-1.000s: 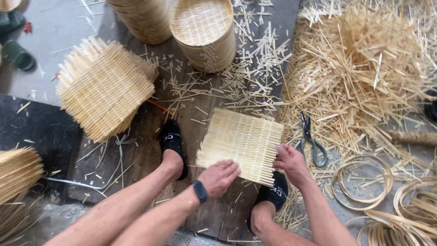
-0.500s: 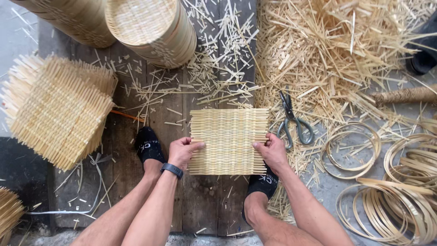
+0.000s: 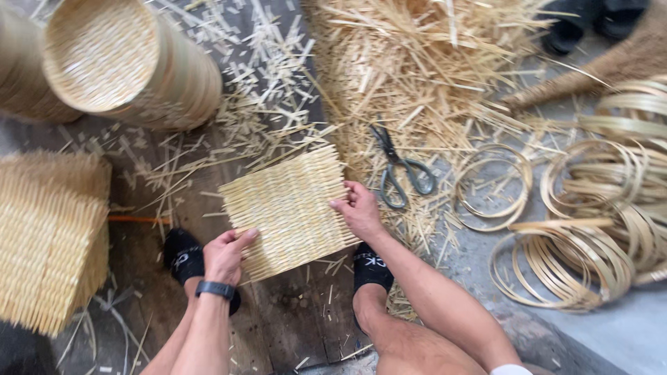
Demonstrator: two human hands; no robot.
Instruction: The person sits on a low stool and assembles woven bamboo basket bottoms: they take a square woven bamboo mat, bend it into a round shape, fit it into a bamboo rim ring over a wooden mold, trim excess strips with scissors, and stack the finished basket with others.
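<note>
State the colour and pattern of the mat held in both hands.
Pale straw-yellow woven bamboo mat, a tight criss-cross weave, in the head view.

Woven mat [image 3: 288, 212] on the floor [image 3: 292, 326] between two feet.

Left hand [image 3: 226, 255] at its near-left corner, right hand [image 3: 360, 210] at its right edge. Scissors [image 3: 399, 170] just right of it, bamboo hoops [image 3: 590, 229] farther right, straw heap [image 3: 424, 62] behind, stacked mats [image 3: 48, 236] far left, round baskets [image 3: 125, 66] behind those.

Bamboo-weaving workshop, strip heap [image 3: 424, 62], hoops [image 3: 597, 208], finished baskets [image 3: 125, 62], scissors [image 3: 399, 167]
</note>
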